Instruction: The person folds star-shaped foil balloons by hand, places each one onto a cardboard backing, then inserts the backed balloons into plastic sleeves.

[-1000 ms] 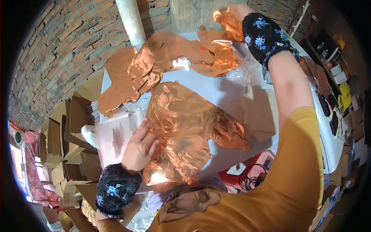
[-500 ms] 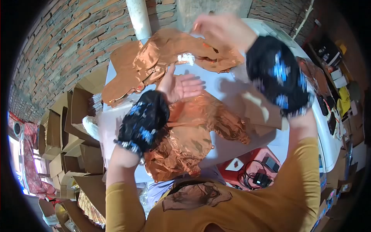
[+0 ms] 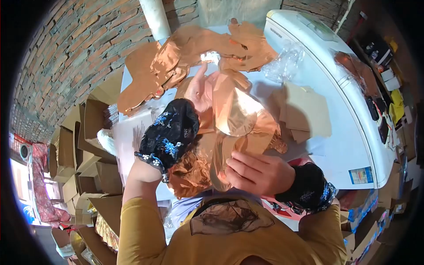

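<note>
A flat, shiny copper-coloured foil balloon [image 3: 240,108] spans the space between my hands, with bright glare on its surface. My left hand [image 3: 204,90] is at its left edge, thumb pointing up; the foil covers the fingers and seems to rest on them. At the lower end, my right hand [image 3: 254,172] has its fingers closed on the foil's edge. Beneath lies crumpled copper foil [image 3: 192,170] on the near side of the table. More flat copper foil balloons [image 3: 143,81] lie along the far side.
Right of the foil are beige card sheets [image 3: 309,112] and clear plastic wrap [image 3: 285,62]. A white appliance [image 3: 349,128] borders the table on the right. Open cardboard boxes [image 3: 95,132] crowd the left. A brick wall [image 3: 79,48] rises behind, with a white pipe [image 3: 154,20].
My right hand has swung from the far side down toward my body, bringing a foil balloon across my left hand. The left hand's open fingers are now behind the foil.
</note>
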The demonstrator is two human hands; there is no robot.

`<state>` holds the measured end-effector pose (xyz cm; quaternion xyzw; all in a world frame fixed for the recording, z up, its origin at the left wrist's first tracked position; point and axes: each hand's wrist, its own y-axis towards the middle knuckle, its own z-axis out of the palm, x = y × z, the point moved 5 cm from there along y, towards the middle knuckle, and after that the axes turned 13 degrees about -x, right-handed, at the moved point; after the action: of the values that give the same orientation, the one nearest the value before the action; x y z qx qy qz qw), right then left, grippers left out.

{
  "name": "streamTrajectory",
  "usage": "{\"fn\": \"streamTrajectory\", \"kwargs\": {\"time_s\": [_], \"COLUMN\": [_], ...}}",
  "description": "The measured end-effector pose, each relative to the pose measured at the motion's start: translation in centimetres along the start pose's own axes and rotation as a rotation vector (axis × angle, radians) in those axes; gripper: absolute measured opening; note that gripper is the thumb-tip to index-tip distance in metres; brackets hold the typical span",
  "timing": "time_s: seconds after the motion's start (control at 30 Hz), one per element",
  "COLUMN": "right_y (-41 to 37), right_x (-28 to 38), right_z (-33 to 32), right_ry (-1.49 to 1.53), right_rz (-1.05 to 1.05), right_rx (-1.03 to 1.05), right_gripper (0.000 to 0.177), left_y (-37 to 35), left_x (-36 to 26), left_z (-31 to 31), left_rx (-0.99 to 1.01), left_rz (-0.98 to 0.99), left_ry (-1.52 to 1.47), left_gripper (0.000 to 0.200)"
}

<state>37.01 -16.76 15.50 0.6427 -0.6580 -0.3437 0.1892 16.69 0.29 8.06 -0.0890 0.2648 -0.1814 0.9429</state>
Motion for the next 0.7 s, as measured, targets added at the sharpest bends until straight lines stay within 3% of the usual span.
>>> {"fn": "streamTrajectory", "kwargs": {"time_s": [0.03,0.13,0.2,0.27,0.33,0.37,0.4,0.47,0.57,0.63,0.67,0.7], "right_y": [0.5,4.5,8.4,12.4,15.9,17.3,18.2,19.4,20.4,20.7,20.7,21.4], "right_x": [-0.2,-3.0,-6.4,-9.8,-12.2,-12.4,-12.7,-12.3,-12.3,-12.6,-12.8,-13.6], "right_z": [-0.6,-3.9,-6.4,-7.6,-8.5,-8.8,-8.9,-9.7,-9.9,-9.9,-10.1,-10.8], "right_ry": [-0.021,-0.032,0.132,0.133,0.117,0.101,0.087,0.187,0.245,0.201,0.13,0.245], "right_rz": [-0.006,-0.045,-0.048,-0.116,-0.166,-0.175,-0.181,-0.247,-0.21,-0.178,-0.168,0.094], "right_rx": [-0.027,-0.083,-0.115,-0.097,-0.039,0.012,0.068,-0.015,0.115,0.15,0.143,0.259], "right_gripper": [0.02,0.022,0.022,0.023,0.023,0.022,0.022,0.027,0.025,0.02,0.018,0.019], "left_y": [0.4,2.0,-2.5,-1.0,-1.4,-1.5,-1.1,0.1,2.0,3.3,3.7,3.5], "left_x": [-0.1,-2.2,-2.7,-1.8,-0.1,0.9,2.3,3.1,6.0,9.2,11.2,13.2], "left_z": [-1.2,-6.4,-1.1,-2.7,-1.4,-0.8,-0.4,-0.1,2.5,5.4,7.2,8.1], "left_rx": [0.091,-0.138,-0.087,0.011,-0.052,-0.09,-0.147,-0.072,0.168,0.155,0.047,0.058], "left_rz": [-0.047,0.28,0.254,0.292,0.433,0.42,0.118,0.006,-0.167,-0.188,-0.146,-0.19], "left_ry": [-0.156,-0.007,-0.002,-0.108,0.017,0.04,-0.143,-0.169,-0.302,-0.3,-0.238,-0.176], "left_gripper": [0.047,0.04,0.027,0.026,0.024,0.023,0.022,0.023,0.029,0.029,0.026,0.023]}}
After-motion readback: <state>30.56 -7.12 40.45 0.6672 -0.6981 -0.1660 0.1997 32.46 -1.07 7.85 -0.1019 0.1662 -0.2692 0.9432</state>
